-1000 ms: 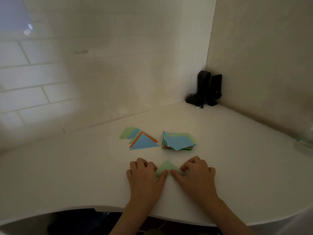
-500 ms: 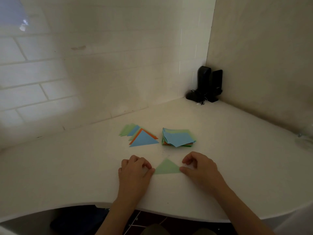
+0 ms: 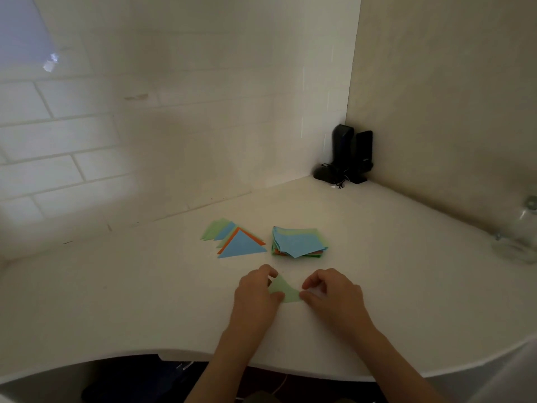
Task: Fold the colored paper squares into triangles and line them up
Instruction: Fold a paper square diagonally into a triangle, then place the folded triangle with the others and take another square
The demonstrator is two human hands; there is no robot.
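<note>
A folded green paper triangle (image 3: 285,290) lies near the front of the white counter (image 3: 122,298), pinched at both ends. My left hand (image 3: 255,295) grips its left corner between thumb and fingers. My right hand (image 3: 334,295) pinches its right corner. Behind them, a row of overlapping folded triangles (image 3: 236,242) in green, blue and orange lies flat, with a blue one on top nearest me. To its right sits a stack of unfolded colored squares (image 3: 297,242), blue on top.
Two black speakers with cables (image 3: 350,157) stand in the far corner where the tiled wall meets the plain wall. A clear glass object (image 3: 518,237) sits at the right edge. The counter's curved front edge runs just below my wrists.
My hands had pressed the green triangle flat, then drew apart to its corners. Now both pinch it and its left side has lifted slightly off the counter.
</note>
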